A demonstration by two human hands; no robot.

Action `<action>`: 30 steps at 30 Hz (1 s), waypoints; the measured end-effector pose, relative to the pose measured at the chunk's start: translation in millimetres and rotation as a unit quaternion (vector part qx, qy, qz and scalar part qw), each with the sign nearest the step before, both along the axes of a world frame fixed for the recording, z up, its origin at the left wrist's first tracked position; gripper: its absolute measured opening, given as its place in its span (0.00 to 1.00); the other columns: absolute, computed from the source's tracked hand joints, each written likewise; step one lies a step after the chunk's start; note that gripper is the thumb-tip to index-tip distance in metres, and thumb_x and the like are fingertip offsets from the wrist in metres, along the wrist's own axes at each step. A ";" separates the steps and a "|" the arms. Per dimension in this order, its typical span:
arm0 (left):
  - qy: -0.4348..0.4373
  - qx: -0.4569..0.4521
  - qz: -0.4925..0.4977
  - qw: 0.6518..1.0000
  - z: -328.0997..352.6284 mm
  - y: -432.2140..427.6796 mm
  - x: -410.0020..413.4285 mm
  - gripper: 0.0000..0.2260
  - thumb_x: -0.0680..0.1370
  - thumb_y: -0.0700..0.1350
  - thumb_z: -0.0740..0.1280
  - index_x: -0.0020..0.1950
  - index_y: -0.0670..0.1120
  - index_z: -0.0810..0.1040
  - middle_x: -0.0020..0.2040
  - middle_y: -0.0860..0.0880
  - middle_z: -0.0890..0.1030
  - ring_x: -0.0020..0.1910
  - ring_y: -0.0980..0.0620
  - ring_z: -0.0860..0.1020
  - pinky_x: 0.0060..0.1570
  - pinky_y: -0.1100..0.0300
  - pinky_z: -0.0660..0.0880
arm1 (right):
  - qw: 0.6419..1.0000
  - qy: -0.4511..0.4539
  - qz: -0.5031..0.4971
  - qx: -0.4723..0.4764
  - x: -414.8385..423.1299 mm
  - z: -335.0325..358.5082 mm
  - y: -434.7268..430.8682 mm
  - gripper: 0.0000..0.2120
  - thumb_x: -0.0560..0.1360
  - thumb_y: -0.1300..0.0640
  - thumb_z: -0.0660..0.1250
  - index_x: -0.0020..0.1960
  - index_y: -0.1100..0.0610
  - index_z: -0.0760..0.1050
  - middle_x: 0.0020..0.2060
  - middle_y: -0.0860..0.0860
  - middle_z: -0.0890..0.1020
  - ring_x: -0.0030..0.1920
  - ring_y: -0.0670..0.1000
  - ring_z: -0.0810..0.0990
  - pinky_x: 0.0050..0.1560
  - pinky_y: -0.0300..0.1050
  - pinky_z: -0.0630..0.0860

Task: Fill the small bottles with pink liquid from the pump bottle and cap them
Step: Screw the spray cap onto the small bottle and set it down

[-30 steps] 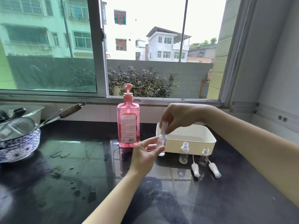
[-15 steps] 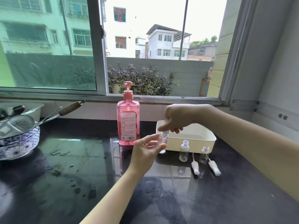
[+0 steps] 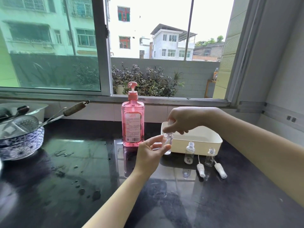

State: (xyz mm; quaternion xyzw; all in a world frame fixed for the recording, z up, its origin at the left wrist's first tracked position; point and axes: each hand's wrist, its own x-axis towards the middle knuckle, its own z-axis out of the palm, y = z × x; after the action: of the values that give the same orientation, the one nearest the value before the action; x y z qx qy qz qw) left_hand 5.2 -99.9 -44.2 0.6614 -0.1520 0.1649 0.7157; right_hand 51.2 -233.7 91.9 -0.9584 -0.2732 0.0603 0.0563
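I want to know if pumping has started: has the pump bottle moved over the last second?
No. The pump bottle stands in the same spot as before, just left of the tray.

Pink, translucent: pump bottle [image 3: 133,127], pump head the same pink; label white with black barcode.
Clear: small bottles [image 3: 189,153].
White: spray caps [image 3: 201,169].
Cream: tray [image 3: 213,142].
Blue-and-white floral pattern: bowl [image 3: 23,143].
Black, faintly veined: countertop [image 3: 65,186].
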 end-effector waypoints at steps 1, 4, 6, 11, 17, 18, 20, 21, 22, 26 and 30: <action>0.001 -0.003 0.000 1.000 -0.1 0.0 0.2 0.14 0.68 0.39 0.75 0.48 0.55 0.80 0.45 0.52 0.85 0.44 0.53 0.83 0.40 0.68 0.76 | 1.000 -0.013 -0.005 -0.002 0.7 -1.5 0.7 0.21 0.73 0.41 0.65 0.37 0.59 0.78 0.26 0.49 0.79 0.24 0.45 0.74 0.25 0.33 0.70; -0.001 0.005 -0.007 1.000 -0.2 0.4 0.5 0.13 0.68 0.40 0.75 0.48 0.55 0.80 0.44 0.54 0.85 0.43 0.53 0.83 0.40 0.67 0.77 | 1.000 -0.021 0.003 0.005 0.4 0.3 -1.3 0.21 0.70 0.37 0.67 0.42 0.57 0.79 0.31 0.50 0.81 0.28 0.46 0.76 0.29 0.36 0.72; -0.002 0.010 -0.007 1.000 -0.8 0.4 0.8 0.13 0.68 0.41 0.74 0.49 0.54 0.80 0.44 0.54 0.85 0.43 0.55 0.83 0.40 0.67 0.77 | 0.999 0.014 0.016 0.024 -1.6 4.4 -4.3 0.15 0.70 0.44 0.71 0.49 0.54 0.78 0.36 0.50 0.82 0.30 0.44 0.77 0.31 0.36 0.73; -0.017 0.008 0.005 1.000 -2.1 -0.7 1.4 0.14 0.67 0.42 0.75 0.51 0.51 0.81 0.43 0.56 0.85 0.42 0.56 0.83 0.39 0.68 0.76 | 0.999 0.001 0.029 0.038 1.0 1.8 -4.0 0.12 0.71 0.47 0.70 0.36 0.54 0.78 0.29 0.47 0.81 0.27 0.42 0.77 0.30 0.33 0.73; -0.048 0.015 0.015 0.999 0.1 0.1 -1.1 0.15 0.67 0.41 0.75 0.42 0.63 0.80 0.40 0.65 0.83 0.41 0.60 0.82 0.37 0.71 0.75 | 0.994 -0.098 -0.032 0.041 3.9 -15.0 4.9 0.23 0.72 0.41 0.64 0.25 0.55 0.75 0.18 0.46 0.76 0.19 0.41 0.70 0.26 0.36 0.67; -0.049 0.016 0.013 0.999 0.2 -0.2 -1.2 0.16 0.67 0.41 0.75 0.41 0.64 0.80 0.40 0.65 0.83 0.41 0.61 0.82 0.37 0.72 0.75 | 0.991 -0.122 -0.039 0.025 4.0 -16.8 6.0 0.24 0.72 0.39 0.63 0.25 0.55 0.74 0.19 0.46 0.77 0.21 0.42 0.72 0.27 0.37 0.67; -0.051 0.019 0.011 0.998 0.3 -1.0 -1.4 0.16 0.68 0.42 0.75 0.41 0.64 0.80 0.40 0.66 0.83 0.41 0.62 0.82 0.36 0.73 0.74 | 0.987 -0.157 -0.043 -0.008 4.0 -18.2 7.5 0.21 0.72 0.37 0.62 0.32 0.53 0.75 0.28 0.46 0.79 0.30 0.47 0.76 0.29 0.41 0.69; -0.051 0.020 0.012 0.998 0.3 -1.2 -1.1 0.15 0.68 0.42 0.75 0.42 0.64 0.79 0.40 0.66 0.83 0.41 0.61 0.82 0.36 0.72 0.75 | 0.988 -0.152 -0.038 -0.011 4.2 -18.3 7.5 0.20 0.73 0.38 0.62 0.37 0.55 0.75 0.33 0.48 0.79 0.34 0.49 0.76 0.31 0.42 0.70; -0.050 0.019 0.013 0.998 0.1 -1.2 -0.9 0.14 0.67 0.43 0.75 0.43 0.63 0.80 0.41 0.65 0.83 0.41 0.60 0.82 0.37 0.72 0.75 | 0.991 -0.132 -0.028 0.001 4.2 -18.7 7.3 0.18 0.74 0.40 0.63 0.42 0.56 0.73 0.36 0.49 0.77 0.37 0.50 0.75 0.32 0.43 0.70; -0.044 0.009 0.013 0.999 -0.2 0.2 0.2 0.14 0.67 0.43 0.75 0.43 0.62 0.80 0.42 0.62 0.84 0.42 0.57 0.83 0.37 0.69 0.76 | 0.993 -0.104 0.015 0.050 -0.8 -17.4 8.2 0.16 0.72 0.41 0.66 0.44 0.54 0.72 0.38 0.48 0.76 0.38 0.49 0.74 0.33 0.40 0.69; -0.044 0.009 0.007 0.999 0.9 1.8 -0.3 0.14 0.68 0.43 0.75 0.42 0.64 0.81 0.41 0.60 0.85 0.42 0.56 0.83 0.37 0.69 0.76 | 0.997 -0.042 0.011 0.071 -5.2 -0.7 3.7 0.12 0.70 0.45 0.70 0.42 0.54 0.77 0.33 0.45 0.79 0.31 0.42 0.76 0.31 0.38 0.71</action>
State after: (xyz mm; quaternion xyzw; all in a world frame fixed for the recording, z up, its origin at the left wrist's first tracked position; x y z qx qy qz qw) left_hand 4.9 -98.1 -43.3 0.6609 -0.1798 0.1978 0.7013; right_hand 46.1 -230.0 91.2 -0.9506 -0.2896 0.0009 0.1116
